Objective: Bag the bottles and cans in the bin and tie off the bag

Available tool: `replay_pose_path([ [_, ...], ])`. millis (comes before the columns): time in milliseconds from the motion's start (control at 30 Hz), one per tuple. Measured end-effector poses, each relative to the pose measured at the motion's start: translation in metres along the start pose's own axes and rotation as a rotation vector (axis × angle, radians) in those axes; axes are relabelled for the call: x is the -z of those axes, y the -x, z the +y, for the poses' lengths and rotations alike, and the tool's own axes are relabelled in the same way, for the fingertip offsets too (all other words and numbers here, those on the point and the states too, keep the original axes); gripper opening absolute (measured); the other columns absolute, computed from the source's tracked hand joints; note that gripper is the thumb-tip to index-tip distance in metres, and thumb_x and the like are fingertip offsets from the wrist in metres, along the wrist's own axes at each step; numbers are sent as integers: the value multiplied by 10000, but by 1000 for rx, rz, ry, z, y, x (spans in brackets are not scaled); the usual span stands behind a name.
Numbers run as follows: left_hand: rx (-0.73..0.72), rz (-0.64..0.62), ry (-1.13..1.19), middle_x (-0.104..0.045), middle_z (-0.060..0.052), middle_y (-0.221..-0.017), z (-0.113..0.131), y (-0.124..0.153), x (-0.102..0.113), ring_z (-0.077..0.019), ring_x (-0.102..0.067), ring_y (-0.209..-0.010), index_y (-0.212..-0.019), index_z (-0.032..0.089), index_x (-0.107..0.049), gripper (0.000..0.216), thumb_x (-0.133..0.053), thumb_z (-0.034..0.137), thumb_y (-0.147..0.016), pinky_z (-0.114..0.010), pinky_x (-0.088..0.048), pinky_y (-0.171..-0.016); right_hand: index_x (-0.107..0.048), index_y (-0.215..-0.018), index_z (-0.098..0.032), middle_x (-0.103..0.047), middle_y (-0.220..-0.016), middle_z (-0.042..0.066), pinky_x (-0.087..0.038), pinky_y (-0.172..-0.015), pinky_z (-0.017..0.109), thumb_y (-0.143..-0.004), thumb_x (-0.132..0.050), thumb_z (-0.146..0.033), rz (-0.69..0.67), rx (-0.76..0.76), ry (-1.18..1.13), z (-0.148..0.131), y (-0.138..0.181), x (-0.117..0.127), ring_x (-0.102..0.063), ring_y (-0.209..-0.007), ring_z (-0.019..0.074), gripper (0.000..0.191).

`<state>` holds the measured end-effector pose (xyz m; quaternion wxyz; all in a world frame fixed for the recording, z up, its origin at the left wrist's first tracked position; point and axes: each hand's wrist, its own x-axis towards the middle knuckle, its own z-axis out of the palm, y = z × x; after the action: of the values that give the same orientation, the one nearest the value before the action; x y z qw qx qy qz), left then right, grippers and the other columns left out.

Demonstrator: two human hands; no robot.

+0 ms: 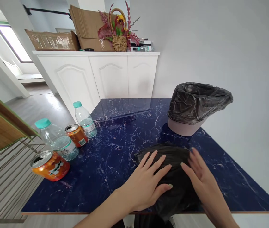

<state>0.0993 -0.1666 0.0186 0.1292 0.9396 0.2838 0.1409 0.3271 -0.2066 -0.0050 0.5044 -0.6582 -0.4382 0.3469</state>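
A black plastic bag (179, 177) lies flattened on the blue marbled table, its lower end hanging over the front edge. My left hand (148, 180) rests flat on the bag with fingers spread. At the bag's right side is my right hand (199, 174), slightly blurred, held on edge with thumb and fingers apart; whether it touches the plastic I cannot tell. Beyond the hands stands a pale pinkish bin (183, 127), lined with another black bag (193, 103) that folds over its rim.
Along the table's (115, 142) left edge stand a Mirinda can (53, 167), a bottle (59, 142), a second orange can (77, 136) and another bottle (87, 122). A metal rack (6, 180) adjoins at left. Behind, a white cabinet (110, 74) bears cardboard boxes (53, 41) and a flower basket (119, 42).
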Motion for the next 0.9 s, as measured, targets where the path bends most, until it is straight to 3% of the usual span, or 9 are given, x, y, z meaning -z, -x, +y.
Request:
replay_pose_path([
  [67, -7, -35, -5, -288, -85, -1799, -4, -4, -6, -373, -129, -1686, -1691, 242, -376, 641, -400, 562, -1136, -640, -183, -1371, -253, -1748, -295, -335, -1780, 83, -380, -1287, 596, -1024, -601, -608, 94, 242, 191, -6, -7, 3, -354, -1622, 374, 862],
  [100, -9, -48, -7, -301, -92, -1794, -6, -6, -8, -385, -134, -1683, -1687, 237, -388, 653, -401, 580, -1131, -655, -175, -1367, -307, -1730, -309, -347, -1776, 69, -345, -1307, 599, -1059, -561, -562, 74, 361, 284, -6, -8, 2, -339, -1631, 359, 760],
  [200, -36, -52, -9, -336, -114, -1777, -8, -9, -16, -397, -174, -1674, -1676, 236, -417, 666, -463, 586, -1111, -671, -187, -1358, -333, -1721, -314, -347, -1778, 52, -302, -1329, 617, -1132, -444, -454, -126, 604, 522, 9, -9, -11, -286, -1656, 325, 616],
  [300, -62, -51, -12, -279, -119, -1794, -10, -11, -20, -379, -196, -1673, -1694, 236, -378, 675, -515, 537, -1105, -642, -195, -1367, -134, -1767, -317, -284, -1800, 71, -282, -1314, 690, -1152, -411, -447, -231, 657, 716, 40, -13, -27, -207, -1675, 342, 687],
  [400, -63, -65, -22, -323, -125, -1781, -13, -10, -15, -340, -233, -1669, -1655, 207, -438, 631, -502, 522, -1113, -569, -217, -1380, -102, -1768, -323, -259, -1807, 81, -279, -1314, 694, -1159, -395, -452, -237, 691, 803, 60, -19, -31, -212, -1673, 344, 688],
  [567, -108, -68, -42, -497, -144, -1685, -31, 1, 7, -320, -324, -1642, -1552, 162, -570, 575, -510, 529, -1113, -539, -256, -1374, -38, -1771, -323, -233, -1811, 70, -380, -1287, 646, -1153, -428, -429, -268, 721, 776, 36, -4, -13, -258, -1660, 336, 738],
  [700, -86, -81, -61, -494, -123, -1689, -43, 15, 20, -310, -334, -1638, -1572, 159, -542, 556, -495, 491, -1128, -541, -261, -1370, -120, -1773, -233, -343, -1761, 93, -460, -1259, 517, -1089, -561, -539, -373, 1048, 786, 23, 25, -10, -367, -1616, 347, 870],
  [767, -87, -59, -38, -502, -109, -1686, -45, 21, 22, -298, -354, -1632, -1584, 187, -526, 558, -519, 494, -1119, -526, -269, -1369, -168, -1765, -171, -398, -1726, 118, -478, -1247, 480, -1072, -588, -558, -350, 1153, 847, 30, 33, -15, -450, -1570, 352, 898],
  [900, -79, -24, 6, -518, -117, -1675, -44, 32, 21, -308, -378, -1622, -1588, 208, -517, 648, -633, 552, -1051, -526, -275, -1367, -199, -1758, -166, -428, -1707, 99, -482, -1253, 479, -1090, -558, -334, -382, 1216, 903, 50, 35, -20, -500, -1537, 332, 776],
])
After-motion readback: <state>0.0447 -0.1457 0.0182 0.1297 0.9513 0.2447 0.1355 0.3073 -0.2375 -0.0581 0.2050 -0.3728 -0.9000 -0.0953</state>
